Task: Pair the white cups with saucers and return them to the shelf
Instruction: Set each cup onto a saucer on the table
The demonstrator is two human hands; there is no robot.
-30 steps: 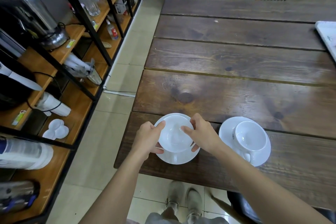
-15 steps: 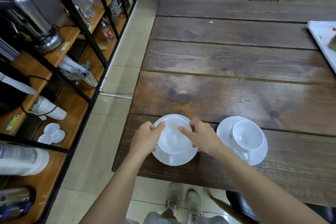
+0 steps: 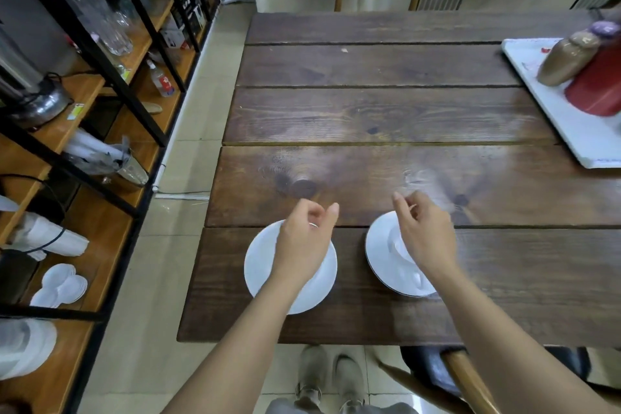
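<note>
Hands lifted off cup: left hand, right hand empty.

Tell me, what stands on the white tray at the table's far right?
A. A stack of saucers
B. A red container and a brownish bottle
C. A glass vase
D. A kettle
B: the white tray holds a red container with a brownish bottle beside it; the saucers lie near the person, not on the tray.
</note>
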